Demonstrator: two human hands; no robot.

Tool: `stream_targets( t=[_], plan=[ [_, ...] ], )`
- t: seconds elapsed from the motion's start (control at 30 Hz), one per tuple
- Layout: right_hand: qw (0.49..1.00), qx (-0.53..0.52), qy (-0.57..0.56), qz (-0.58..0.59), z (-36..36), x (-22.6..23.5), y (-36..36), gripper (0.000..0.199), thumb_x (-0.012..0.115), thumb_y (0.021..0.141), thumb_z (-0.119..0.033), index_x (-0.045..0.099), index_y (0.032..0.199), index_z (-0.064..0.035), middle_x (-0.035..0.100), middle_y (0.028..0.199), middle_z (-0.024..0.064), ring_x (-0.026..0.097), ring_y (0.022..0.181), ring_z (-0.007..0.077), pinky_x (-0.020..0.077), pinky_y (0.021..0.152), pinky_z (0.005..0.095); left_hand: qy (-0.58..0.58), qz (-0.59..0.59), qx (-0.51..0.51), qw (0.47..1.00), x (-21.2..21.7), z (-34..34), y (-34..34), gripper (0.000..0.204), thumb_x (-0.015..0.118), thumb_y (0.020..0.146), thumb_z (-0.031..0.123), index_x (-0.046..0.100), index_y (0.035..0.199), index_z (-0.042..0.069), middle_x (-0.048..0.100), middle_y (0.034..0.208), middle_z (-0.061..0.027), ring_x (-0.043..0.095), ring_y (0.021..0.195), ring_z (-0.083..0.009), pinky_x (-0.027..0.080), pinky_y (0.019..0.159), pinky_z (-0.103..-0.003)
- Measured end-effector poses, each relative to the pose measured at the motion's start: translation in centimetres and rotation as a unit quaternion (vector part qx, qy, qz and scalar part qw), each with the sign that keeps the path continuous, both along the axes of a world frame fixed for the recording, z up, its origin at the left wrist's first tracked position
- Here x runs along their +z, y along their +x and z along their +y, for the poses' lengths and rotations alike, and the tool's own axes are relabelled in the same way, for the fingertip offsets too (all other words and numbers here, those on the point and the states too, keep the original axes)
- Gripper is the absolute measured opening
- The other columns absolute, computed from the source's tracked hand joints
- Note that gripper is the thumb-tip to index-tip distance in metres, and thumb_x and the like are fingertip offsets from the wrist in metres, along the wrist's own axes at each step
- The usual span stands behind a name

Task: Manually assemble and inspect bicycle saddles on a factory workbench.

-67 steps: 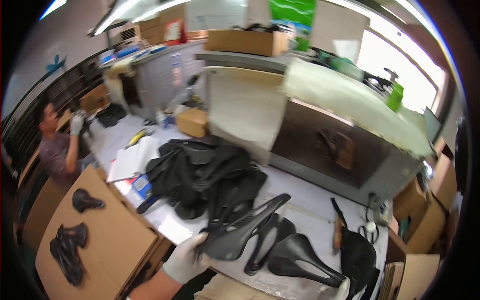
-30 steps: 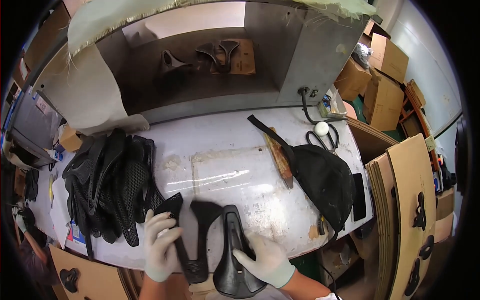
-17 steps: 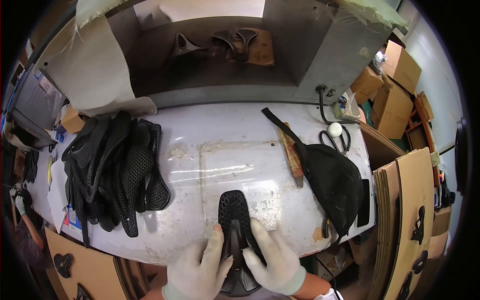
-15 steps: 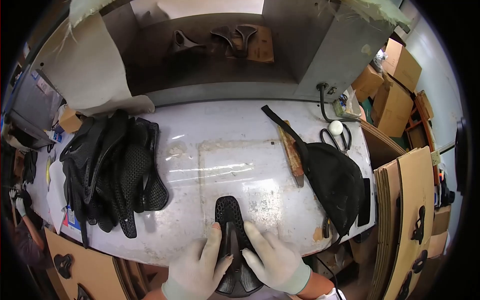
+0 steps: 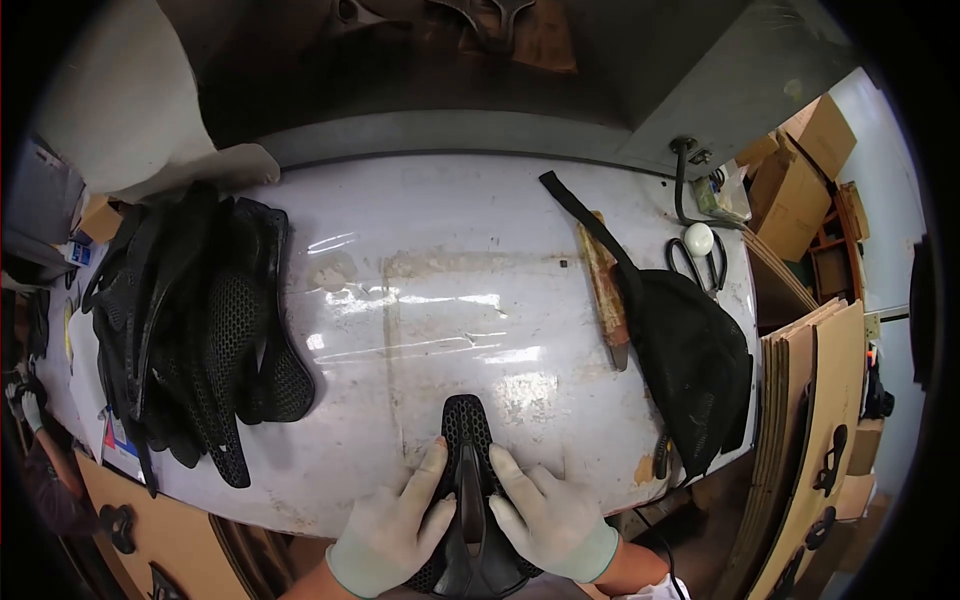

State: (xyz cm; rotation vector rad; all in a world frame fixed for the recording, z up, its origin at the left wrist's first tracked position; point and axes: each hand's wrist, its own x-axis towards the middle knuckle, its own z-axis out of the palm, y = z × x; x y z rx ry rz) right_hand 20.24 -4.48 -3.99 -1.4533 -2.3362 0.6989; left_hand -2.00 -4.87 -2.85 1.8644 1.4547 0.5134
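Observation:
A black bicycle saddle (image 5: 463,425) with a honeycomb surface and a long central slot rests at the table's front edge, its narrow nose pointing away from me. My left hand (image 5: 398,520), in a white glove, grips its left side, the index fingertip on the nose edge and the thumb near the slot. On the opposite side my right hand (image 5: 548,520), gloved alike, holds it with index finger and thumb on top. The other fingers of both hands curl down along the sides, partly hidden. The saddle's wide rear reaches the picture's lower edge.
A pile of black honeycomb saddle covers (image 5: 200,330) lies left. Rightward are a black fabric bag (image 5: 690,350), a tape-wrapped knife-like tool (image 5: 605,295), and black-handled scissors (image 5: 685,262) by a white ball (image 5: 698,239). A grey metal box (image 5: 450,130) stands behind. Cardboard sheets (image 5: 810,430) lean right.
My view has shifted, so the metal box sits higher in the picture and the pile further left. Both hands keep their grip on the saddle, which shows slightly further right.

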Motion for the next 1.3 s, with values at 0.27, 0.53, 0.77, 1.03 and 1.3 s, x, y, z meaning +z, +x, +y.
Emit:
stream_targets(
  t=[0.27,0.53,0.77,1.03,1.3],
  plan=[
    [0.998,0.025,-0.039,0.042,-0.3,-0.3,0.4,0.056,0.071,0.094,-0.019,0.06,0.145,0.003,0.056,0.075,0.0042,0.058,0.055,0.0192,0.0492,0.051,0.0329,-0.016,0.031,-0.025,0.999,0.3,-0.2,-0.8,0.06,0.076,0.089,0.013,0.059,0.142,-0.009,0.07,0.094,-0.0253,0.067,0.063,-0.0373,0.055,0.059,-0.043],
    [0.995,0.046,-0.049,0.068,-0.2,-0.2,0.1,0.058,0.074,0.091,-0.016,0.059,0.142,0.0086,0.061,0.075,0.0054,0.063,0.06,0.0193,0.0536,0.056,0.0319,0.026,0.004,-0.024,0.999,-1.0,-1.9,-0.7,0.062,0.075,0.088,0.013,0.057,0.141,-0.014,0.071,0.097,-0.028,0.065,0.057,-0.0337,0.053,0.05,-0.04],
    [0.996,0.066,-0.05,0.027,-0.4,0.2,-0.4,0.061,0.074,0.091,-0.017,0.058,0.142,0.0106,0.06,0.073,0.0047,0.062,0.058,0.0186,0.0531,0.056,0.0321,0.072,0.03,-0.02,0.997,-1.2,-2.3,0.4,0.064,0.073,0.088,0.013,0.054,0.142,-0.016,0.071,0.094,-0.0254,0.065,0.056,-0.0308,0.051,0.048,-0.039],
    [0.996,0.046,-0.053,-0.046,-0.6,1.6,-2.4,0.072,0.072,0.092,-0.019,0.045,0.151,0.0128,0.065,0.086,0.0106,0.065,0.068,0.0253,0.0534,0.064,0.0396,0.018,0.129,-0.044,0.991,0.1,-0.8,1.1,0.066,0.074,0.087,0.016,0.055,0.141,-0.016,0.065,0.076,-0.0143,0.059,0.049,-0.025,0.048,0.044,-0.037],
    [0.989,0.071,-0.013,-0.126,-0.8,1.1,-1.9,0.061,0.069,0.094,-0.026,0.058,0.141,0.0106,0.053,0.067,0.0004,0.058,0.052,0.0153,0.0459,0.048,0.0317,0.004,0.093,0.003,0.996,-1.1,-1.3,1.6,0.068,0.076,0.085,0.016,0.053,0.144,-0.011,0.071,0.084,-0.0174,0.066,0.055,-0.0303,0.051,0.049,-0.039]
  ],
)
